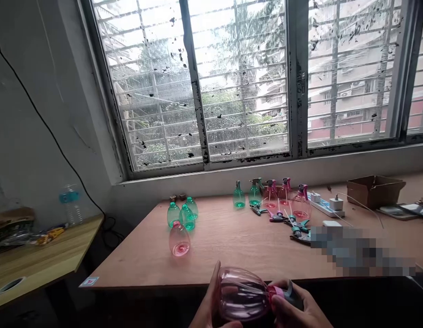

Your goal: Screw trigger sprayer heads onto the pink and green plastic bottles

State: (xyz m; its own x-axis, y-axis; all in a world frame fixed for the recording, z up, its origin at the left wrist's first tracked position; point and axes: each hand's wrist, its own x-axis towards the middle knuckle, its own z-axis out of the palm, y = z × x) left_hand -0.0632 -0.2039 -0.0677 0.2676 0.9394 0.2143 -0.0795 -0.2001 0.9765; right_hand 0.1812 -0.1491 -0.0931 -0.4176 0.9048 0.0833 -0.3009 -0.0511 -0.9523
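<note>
A water bottle point(70, 207) stands on the lower side surface point(43, 262) at far left. On the wooden surface point(232, 246) sit green bottles point(184, 214) and a capless pink bottle point(179, 240). At its near edge, the left hand point(206, 310) curls its fingers round the pink spray bottle point(240, 298), which is held sideways. The right hand point(295, 314) closes its fingers on the trigger head point(286, 291). Assembled sprayers point(273, 193) and a cardboard box point(373, 190) lie farther right.

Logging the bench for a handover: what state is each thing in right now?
Held pink bottle: on its side, spray head at neck, left hand on body, right hand on head.
Table pink bottle: upright, no head.
Green bottles: upright, no heads.
Back-row bottles: upright, heads on.
Loose spray heads: lying flat.
Cardboard box: open.
Power strip: chargers plugged in.
</note>
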